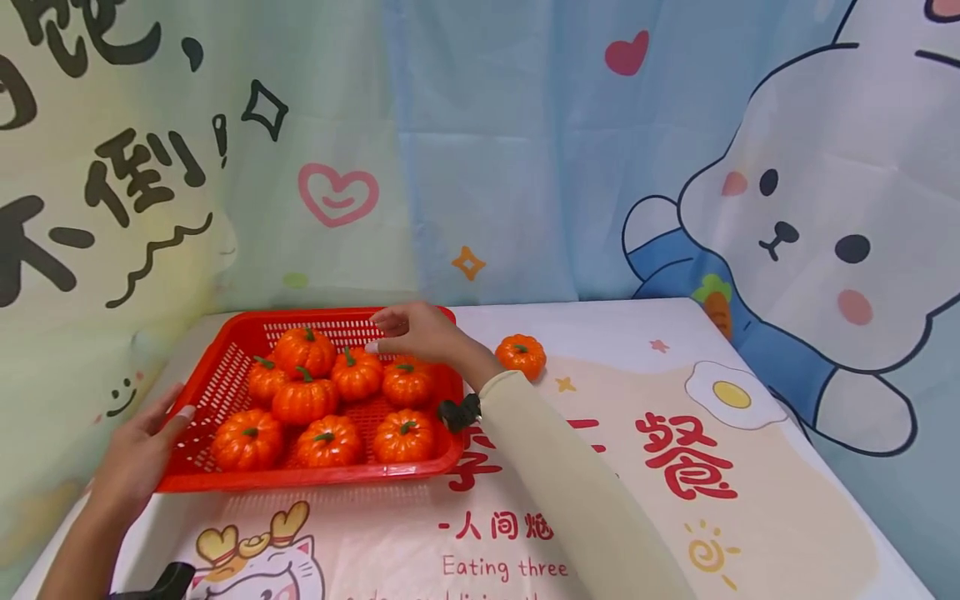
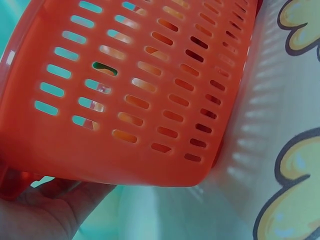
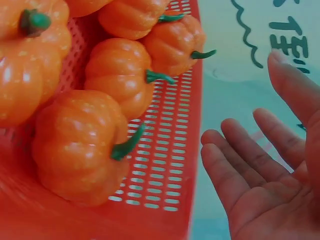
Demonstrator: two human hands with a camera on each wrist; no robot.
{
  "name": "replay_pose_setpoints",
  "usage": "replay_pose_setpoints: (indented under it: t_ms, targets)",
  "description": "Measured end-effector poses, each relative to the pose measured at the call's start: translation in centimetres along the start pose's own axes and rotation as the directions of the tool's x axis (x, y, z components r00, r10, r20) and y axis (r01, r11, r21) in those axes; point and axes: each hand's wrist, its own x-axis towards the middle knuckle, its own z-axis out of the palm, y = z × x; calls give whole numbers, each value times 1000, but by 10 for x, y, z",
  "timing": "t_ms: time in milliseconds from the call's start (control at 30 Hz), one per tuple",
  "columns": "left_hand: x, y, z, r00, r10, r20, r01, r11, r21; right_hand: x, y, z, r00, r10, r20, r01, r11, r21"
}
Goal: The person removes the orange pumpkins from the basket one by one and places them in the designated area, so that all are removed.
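Observation:
A red plastic basket [image 1: 300, 478] with slotted walls stands on the table, holding several small orange toy pumpkins [image 1: 331, 442] with green stems. At its left side, my left hand [image 1: 135, 454] grips the rim; in the left wrist view the hand [image 2: 42, 215] shows at the basket's corner, its fingers partly hidden. My right hand [image 1: 422, 332] is above the basket's back right part, holding nothing. The right wrist view shows that hand [image 3: 270, 185] with fingers spread, apart from the nearest pumpkin [image 3: 82, 147]. One more pumpkin [image 1: 522, 357] sits outside, right of the basket.
A printed cloth [image 1: 795, 517] with red characters, a fried egg and a cartoon cat covers the table. Behind it hangs a pale curtain [image 1: 495, 167] with a large cartoon bear at right. Dark straps with small devices [image 1: 459, 412] sit on both wrists.

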Motion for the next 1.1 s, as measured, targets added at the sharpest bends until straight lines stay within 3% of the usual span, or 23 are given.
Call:
replay_pose_setpoints:
  t_ms: [233, 500, 800, 1100]
  targets:
    - [-1, 1, 1, 1000, -6, 2, 6, 1000, -14, 5, 14, 7, 993, 100, 55, -98, 994, -36]
    - [-1, 1, 1, 1000, -9, -1, 9, 1000, -24, 10, 18, 11, 985, 137, 101, -131, 989, -64]
    - [1, 0, 1, 1000, -4, 1, 4, 1000, -24, 15, 19, 19, 970, 240, 50, -233, 966, -114]
    - [2, -2, 0, 1000, -14, 16, 14, 1000, -28, 18, 18, 24, 952, 297, 69, -276, 936, -219]
